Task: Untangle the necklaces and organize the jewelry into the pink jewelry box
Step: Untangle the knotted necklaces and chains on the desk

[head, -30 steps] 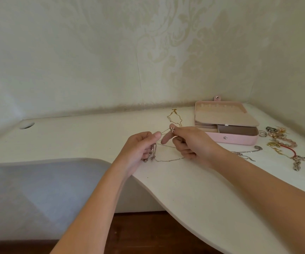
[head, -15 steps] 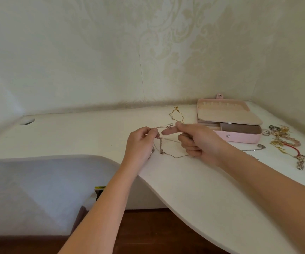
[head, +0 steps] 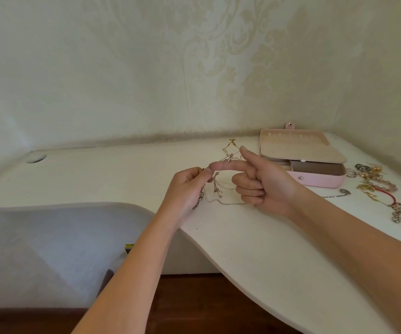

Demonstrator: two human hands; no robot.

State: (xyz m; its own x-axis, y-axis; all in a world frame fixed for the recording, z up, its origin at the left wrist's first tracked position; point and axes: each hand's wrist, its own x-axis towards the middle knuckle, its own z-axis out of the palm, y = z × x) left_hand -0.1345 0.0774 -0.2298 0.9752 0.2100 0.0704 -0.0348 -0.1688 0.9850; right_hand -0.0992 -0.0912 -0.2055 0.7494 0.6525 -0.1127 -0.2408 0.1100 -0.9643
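Observation:
A tangle of thin silver and rose necklaces hangs just above the white table between my two hands. My left hand pinches one bunch of the chains at its fingertips. My right hand points its index finger left with a chain draped over it, thumb raised. Its other fingers are curled, and a silver strand runs into them. The pink jewelry box stands open behind my right hand, its lid folded back over it. A gold necklace lies on the table beyond the tangle.
Several bracelets, rings and chains lie in a heap right of the box, with a silver chain near my right forearm. Patterned walls close the corner behind. A round cable hole is at far left. A grey padded seat sits below the table's curved edge.
My right thumb has lifted off the chain and the index finger has stretched left under a strand. Both hands have risen slightly, and the tangle hangs longer between them.

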